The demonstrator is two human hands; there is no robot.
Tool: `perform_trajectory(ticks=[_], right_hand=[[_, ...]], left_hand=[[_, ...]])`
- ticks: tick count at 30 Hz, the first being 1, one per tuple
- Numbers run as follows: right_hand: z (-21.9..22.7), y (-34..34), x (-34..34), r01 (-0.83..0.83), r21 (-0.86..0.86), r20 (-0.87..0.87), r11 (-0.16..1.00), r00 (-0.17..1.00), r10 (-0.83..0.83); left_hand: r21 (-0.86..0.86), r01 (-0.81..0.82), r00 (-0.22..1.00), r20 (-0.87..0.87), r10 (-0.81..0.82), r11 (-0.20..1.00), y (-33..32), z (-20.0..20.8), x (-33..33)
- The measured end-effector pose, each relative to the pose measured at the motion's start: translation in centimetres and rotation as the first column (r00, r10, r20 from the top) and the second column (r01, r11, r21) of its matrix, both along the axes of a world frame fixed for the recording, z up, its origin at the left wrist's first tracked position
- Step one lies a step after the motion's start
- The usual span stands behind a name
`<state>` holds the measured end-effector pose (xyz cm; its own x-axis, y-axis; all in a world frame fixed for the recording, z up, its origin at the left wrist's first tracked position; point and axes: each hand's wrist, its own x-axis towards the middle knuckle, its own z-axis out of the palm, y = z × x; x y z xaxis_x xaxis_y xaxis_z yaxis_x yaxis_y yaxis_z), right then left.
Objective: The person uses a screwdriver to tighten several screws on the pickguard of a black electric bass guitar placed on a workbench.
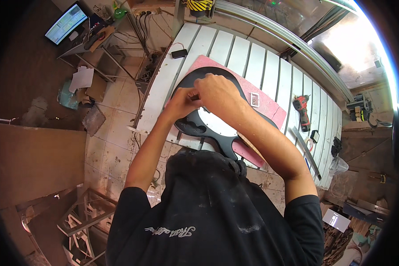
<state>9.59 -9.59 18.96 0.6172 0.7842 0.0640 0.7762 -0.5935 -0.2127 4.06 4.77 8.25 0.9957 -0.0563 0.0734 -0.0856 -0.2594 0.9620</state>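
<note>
A black curved panel [208, 137] with a pale inner area [213, 121] lies on a pink board [270, 108] in front of me. Over its far left part, my two hands meet with the fingertips almost together. My left hand [180, 104] has its thumb and fingers pinched near the panel's surface. From the right, my right hand [218, 91] reaches across, its fingers curled down beside the left ones. Whatever lies between the fingers is hidden by the hands. A small white tray [255, 99] holding tiny dark pieces sits on the pink board, right of my right wrist.
The white slatted table [204, 42] carries a small black box [179, 53] at far left. To the right lie a red cordless drill [302, 113], a long metal bar [307, 153] and a tape roll [310, 142]. A metal rail [270, 33] runs above the far edge.
</note>
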Motion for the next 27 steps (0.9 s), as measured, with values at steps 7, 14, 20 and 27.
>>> perform_trajectory(ticks=[7,14,20,27], right_hand=[[0.6,0.5,-0.5,0.105,-0.151,-0.042,0.983,0.993,-0.113],[0.6,0.2,-0.6,0.040,0.020,-0.055,0.999,0.998,-0.039],[0.0,-0.2,0.2,-0.038,-0.009,-0.013,0.999,0.999,0.038],[0.9,0.2,-0.1,0.054,-0.126,-0.098,0.991,0.993,-0.066]], left_hand=[[0.095,0.024,1.000,-0.022,-0.022,0.995,-0.2,0.4,0.0],[0.006,0.039,0.998,0.039,-0.039,0.999,-0.2,0.1,0.5],[-0.141,0.083,0.996,-0.032,-0.088,0.987,0.1,-0.4,0.7],[0.030,0.011,0.998,-0.058,-0.009,0.999,-0.2,0.1,0.8]])
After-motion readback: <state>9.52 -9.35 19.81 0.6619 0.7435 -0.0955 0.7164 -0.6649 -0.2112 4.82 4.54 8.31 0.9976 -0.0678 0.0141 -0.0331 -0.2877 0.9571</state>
